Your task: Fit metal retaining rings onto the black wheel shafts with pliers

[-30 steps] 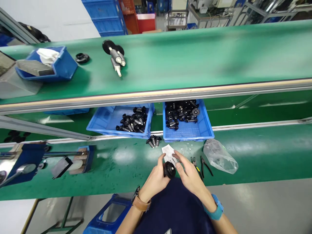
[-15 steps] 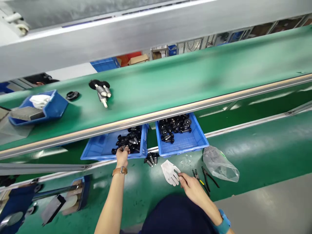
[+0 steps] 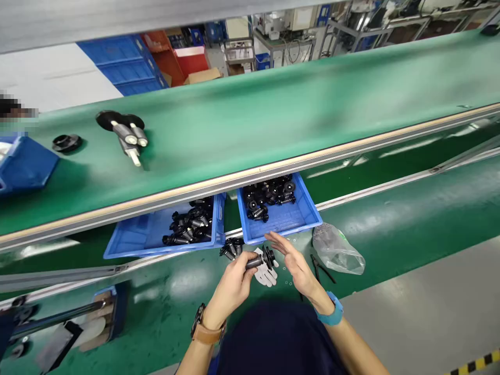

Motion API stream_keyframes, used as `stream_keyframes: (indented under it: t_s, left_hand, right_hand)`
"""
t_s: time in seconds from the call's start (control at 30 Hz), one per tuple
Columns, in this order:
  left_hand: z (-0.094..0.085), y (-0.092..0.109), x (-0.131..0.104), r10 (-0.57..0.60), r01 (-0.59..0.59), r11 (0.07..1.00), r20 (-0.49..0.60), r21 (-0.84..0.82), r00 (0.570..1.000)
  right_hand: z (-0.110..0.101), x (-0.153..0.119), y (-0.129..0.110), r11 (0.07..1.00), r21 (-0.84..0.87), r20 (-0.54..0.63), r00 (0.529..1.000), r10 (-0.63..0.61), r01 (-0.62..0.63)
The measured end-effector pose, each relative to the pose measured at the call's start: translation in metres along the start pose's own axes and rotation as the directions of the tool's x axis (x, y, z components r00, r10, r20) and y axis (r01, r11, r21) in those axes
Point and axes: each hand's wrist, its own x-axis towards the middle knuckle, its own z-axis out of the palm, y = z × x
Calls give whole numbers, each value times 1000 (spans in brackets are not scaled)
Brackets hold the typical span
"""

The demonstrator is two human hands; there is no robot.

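Note:
My left hand (image 3: 233,281) is closed round the grey shaft of a black rotor (image 3: 267,257), whose wider ridged end points right. Close to that end, my right hand (image 3: 294,264) is open with its fingers stretched out; I cannot tell whether it touches the part. Under the rotor lies a white glove (image 3: 267,278) on the green bench. A small cluster of similar rotors (image 3: 232,249) rests just behind my left hand. More of them fill part of the left blue bin (image 3: 156,234) and the right blue bin (image 3: 291,219).
On the upper green belt (image 3: 273,125) lie several larger rotors with discs (image 3: 127,136) and a black ring (image 3: 66,143). Right of my hands are black-handled pliers (image 3: 322,270) and a clear plastic bag (image 3: 338,250). A fixture (image 3: 94,317) stands at lower left.
My left hand has come out of the left bin with a rotor and moved right, over the glove. My right hand has lifted from beside the glove and opened. The view has shifted.

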Motion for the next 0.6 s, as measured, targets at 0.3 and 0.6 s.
stream_keyframes:
  t_s: [0.3, 0.6]
  left_hand:
    - [2, 12, -22, 39, -41, 998, 41, 54, 998]
    - [10, -3, -32, -27, 26, 998, -15, -55, 1000]
  right_hand:
    - [-9, -25, 12, 975, -78, -2, 978, 208, -208]
    - [4, -34, 0, 985, -91, 160, 974, 163, -150]
